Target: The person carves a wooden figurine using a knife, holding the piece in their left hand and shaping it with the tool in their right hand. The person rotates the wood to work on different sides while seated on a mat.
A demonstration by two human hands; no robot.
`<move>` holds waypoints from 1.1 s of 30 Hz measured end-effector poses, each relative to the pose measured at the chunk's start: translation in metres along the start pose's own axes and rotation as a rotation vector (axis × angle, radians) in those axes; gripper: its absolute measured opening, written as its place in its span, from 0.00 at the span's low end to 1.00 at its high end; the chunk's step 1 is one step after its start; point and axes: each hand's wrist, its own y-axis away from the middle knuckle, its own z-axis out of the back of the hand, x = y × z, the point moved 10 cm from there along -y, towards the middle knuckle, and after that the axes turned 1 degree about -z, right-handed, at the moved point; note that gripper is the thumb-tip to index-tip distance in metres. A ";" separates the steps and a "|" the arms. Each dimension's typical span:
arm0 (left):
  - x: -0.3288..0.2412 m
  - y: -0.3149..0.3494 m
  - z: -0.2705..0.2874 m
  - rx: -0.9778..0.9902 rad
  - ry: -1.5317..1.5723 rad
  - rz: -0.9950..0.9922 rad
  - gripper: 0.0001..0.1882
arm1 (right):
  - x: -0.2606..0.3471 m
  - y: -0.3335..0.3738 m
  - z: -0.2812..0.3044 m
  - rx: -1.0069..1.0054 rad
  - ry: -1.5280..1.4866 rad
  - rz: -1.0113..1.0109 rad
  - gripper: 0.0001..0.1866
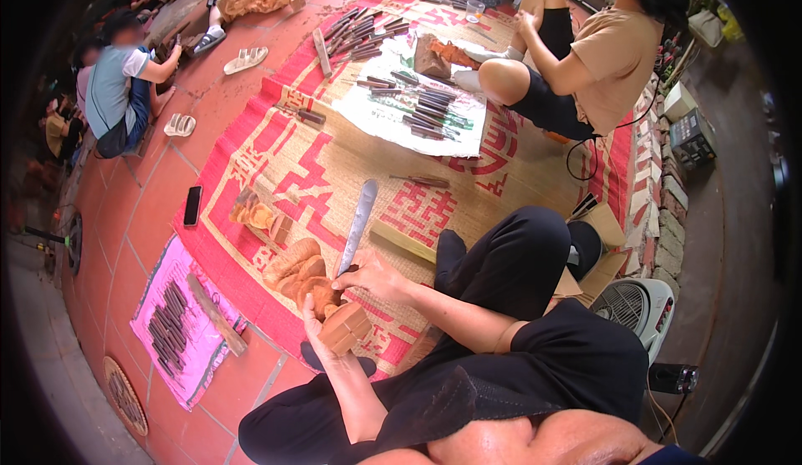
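Observation:
My left hand (336,335) is wrapped round the lower part of a carved wooden figure (313,285), tilted over the mat with its blocky base (347,325) toward me. In my right hand (373,278) is a long flat metal file (359,223), its rounded end pointing up and away. My right fingers are closed on its near end, right beside the figure. Whether the file touches the wood I cannot tell. Just beyond the figure, a second wooden carving (261,217) lies on the mat.
A patterned red and straw mat (334,156) covers the tiles. Dark-handled chisels lie on a white sheet (401,101) and a pink cloth (196,344). A wooden stick (404,241), a phone (193,205) and a fan (635,306) are nearby. Another person (606,64) sits far right.

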 end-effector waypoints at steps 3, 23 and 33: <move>-0.002 0.003 -0.003 0.020 -0.003 -0.019 0.21 | -0.001 0.000 0.001 0.004 0.028 -0.016 0.03; 0.005 -0.001 0.003 -0.017 0.027 0.042 0.23 | -0.004 -0.004 0.012 -0.088 -0.152 -0.001 0.03; 0.002 0.003 -0.002 -0.022 0.010 0.015 0.24 | -0.009 -0.003 0.010 -0.067 -0.161 -0.041 0.03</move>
